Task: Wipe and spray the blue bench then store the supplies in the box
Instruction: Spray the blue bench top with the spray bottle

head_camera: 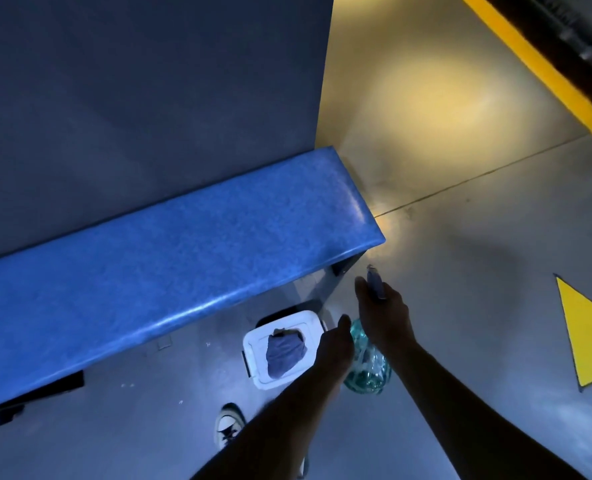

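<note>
Blue speckled bench with a glossy top runs from lower left to centre right, its back edge against a dark grey wall; nothing lies on the seat. White plastic box with a dark side handle sits on the grey floor just in front of the bench's right end, lid off; a crumpled blue-grey cloth lies inside it. Right hand is clenched around the neck and blue-grey trigger head of a clear teal-tinted spray bottle, nozzle pointing away from the person; the bottle hangs above the floor just right of the box. Left hand is at the bottle's left side, between bottle and box, fingers curled; cannot tell whether it actually grips the bottle or only touches it. A white sneaker with dark laces stands below the box. Yellow triangle marking on the floor at right; yellow stripe at upper right.
</note>
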The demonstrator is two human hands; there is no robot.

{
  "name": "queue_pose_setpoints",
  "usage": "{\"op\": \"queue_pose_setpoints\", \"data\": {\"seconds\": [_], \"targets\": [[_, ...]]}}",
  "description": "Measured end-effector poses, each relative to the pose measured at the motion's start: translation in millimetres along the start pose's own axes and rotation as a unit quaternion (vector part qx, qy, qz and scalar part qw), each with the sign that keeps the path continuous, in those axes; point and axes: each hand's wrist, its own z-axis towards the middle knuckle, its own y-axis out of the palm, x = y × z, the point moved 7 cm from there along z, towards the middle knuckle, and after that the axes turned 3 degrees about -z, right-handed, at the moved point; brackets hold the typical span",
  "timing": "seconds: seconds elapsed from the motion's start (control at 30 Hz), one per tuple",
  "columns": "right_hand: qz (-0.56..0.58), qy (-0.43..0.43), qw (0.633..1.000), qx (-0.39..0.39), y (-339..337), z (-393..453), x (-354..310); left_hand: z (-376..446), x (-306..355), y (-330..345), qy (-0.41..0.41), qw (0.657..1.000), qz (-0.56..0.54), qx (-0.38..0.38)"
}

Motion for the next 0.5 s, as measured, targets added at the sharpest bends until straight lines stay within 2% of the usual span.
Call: {"op": "queue_pose_setpoints", "data": {"seconds": [0.1, 0.2, 0.27, 0.4, 0.5], "targets": [[0.014, -0.008, 1.0, 0.013, -7.9, -12.6, -2.3, -1.6, 3.2, -7.4, 0.028, 0.998, 0.042, 0.044], [-0.009, -0.016, 0.999, 0.045, -16.7, -17.3, 2.8, 5.3, 0.5, -5.6, 0.053, 0.998, 0.013, 0.033], [-0.011, -0.026, 0.998, 0.053, -22.7, -20.9, 7.5, 10.3, -0.8, -5.7, 0.097, 0.993, 0.051, 0.041], [-0.004, -0.05, 0.998, 0.032, -23.7, -29.7, 30.0, 16.9, -7.6, -9.3, 0.181, 0.977, 0.085, 0.07], [-0.017, -0.049, 0.999, 0.001, -12.0, -20.1, 58.9, 26.2, -26.9, -20.5, 0.173, 0.978, 0.088, 0.082]]}}
